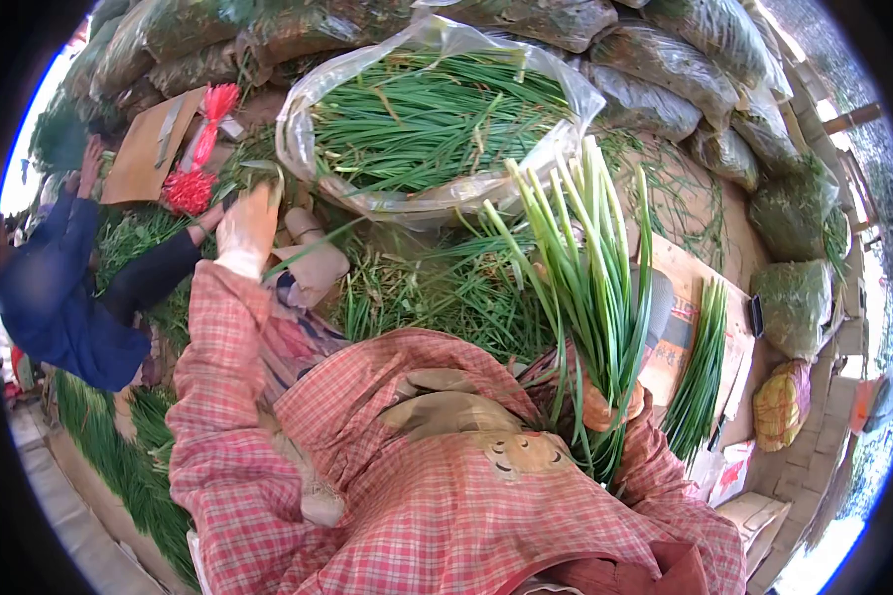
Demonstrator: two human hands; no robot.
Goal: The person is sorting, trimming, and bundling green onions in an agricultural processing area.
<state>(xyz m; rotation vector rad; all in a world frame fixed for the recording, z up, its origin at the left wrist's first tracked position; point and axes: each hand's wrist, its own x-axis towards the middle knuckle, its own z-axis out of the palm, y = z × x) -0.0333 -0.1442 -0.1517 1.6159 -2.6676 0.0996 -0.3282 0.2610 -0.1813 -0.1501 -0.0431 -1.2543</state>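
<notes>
My right hand (610, 405) is closed around a bunch of garlic chives (595, 268), held upright with the pale cut ends at the top and the green leaves hanging down past my wrist. My left hand (248, 226) is raised at the left, over the trimmings near my knee, and its fingers are smeared by motion. Beside it a single loose leaf (313, 245) hangs in front of my leg. A second bundle of chives (700, 372) lies on a cardboard sheet (670, 283) to my right.
Ahead stands a clear plastic bag (298, 149) full of chives. Loose trimmings (437, 297) cover the ground before me. Filled bags (665, 74) are stacked behind. At left are red ties (208, 129), a cardboard piece (149, 149) and another person in dark blue (64, 297).
</notes>
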